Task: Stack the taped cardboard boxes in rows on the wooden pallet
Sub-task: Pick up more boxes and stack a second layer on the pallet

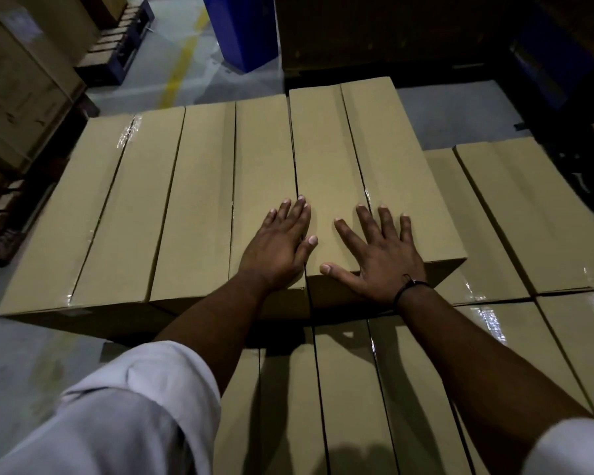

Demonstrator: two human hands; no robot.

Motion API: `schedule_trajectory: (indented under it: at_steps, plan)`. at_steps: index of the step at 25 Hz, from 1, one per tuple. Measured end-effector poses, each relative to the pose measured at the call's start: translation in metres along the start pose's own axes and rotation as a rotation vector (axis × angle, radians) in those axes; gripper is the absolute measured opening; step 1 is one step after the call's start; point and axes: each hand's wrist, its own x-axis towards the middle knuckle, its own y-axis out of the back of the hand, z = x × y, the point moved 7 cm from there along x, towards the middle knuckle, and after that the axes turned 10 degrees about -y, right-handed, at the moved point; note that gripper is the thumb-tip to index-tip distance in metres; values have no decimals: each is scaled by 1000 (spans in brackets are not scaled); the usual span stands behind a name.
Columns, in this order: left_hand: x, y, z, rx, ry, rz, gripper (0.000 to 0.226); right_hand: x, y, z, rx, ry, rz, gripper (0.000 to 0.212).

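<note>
Three long taped cardboard boxes lie side by side on a lower layer of boxes (350,389). The rightmost box (354,156) sits a little further back than the middle box (206,186) and the left box (93,207). My left hand (278,245) lies flat, fingers straight, on the near end of the middle box, at the seam with the rightmost one. My right hand (381,252) presses flat with spread fingers on the near end of the rightmost box. The boxes hide the pallet under the stack.
Lower-layer boxes (515,214) show to the right. Grey floor with a yellow line (182,60) lies beyond. A blue post (244,29) and a dark stack stand at the back. More boxes on a pallet (21,80) stand at the left.
</note>
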Motion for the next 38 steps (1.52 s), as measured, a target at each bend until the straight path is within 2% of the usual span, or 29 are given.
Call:
schedule_trajectory:
  at_steps: [5,9,11,13,15,21,27,32,34,38]
  plan:
    - [0,2,-1,-26,6,23,67,0,-2,1,6,-11,-32,96]
    - [0,0,-2,-49,6,31,66,2,4,7,140,-27,-45,95]
    - [-1,-1,-2,-70,6,57,67,0,8,30,220,-158,15,92]
    - [-2,-2,-3,-110,21,95,67,-9,6,65,246,-377,74,90]
    - [-3,-2,-2,-127,37,121,66,-15,2,85,248,-483,64,94]
    - [0,12,5,-186,38,85,67,-10,2,89,247,-460,47,99]
    - [-7,18,22,-499,254,64,70,-23,6,87,343,-389,20,99]
    - [-10,5,18,-645,325,111,66,-32,7,95,402,-356,-12,92]
    - [-15,4,23,-598,313,55,67,-31,6,96,402,-340,-28,91]
    - [-17,-6,42,-210,71,-10,76,-30,4,92,349,-331,-24,94]
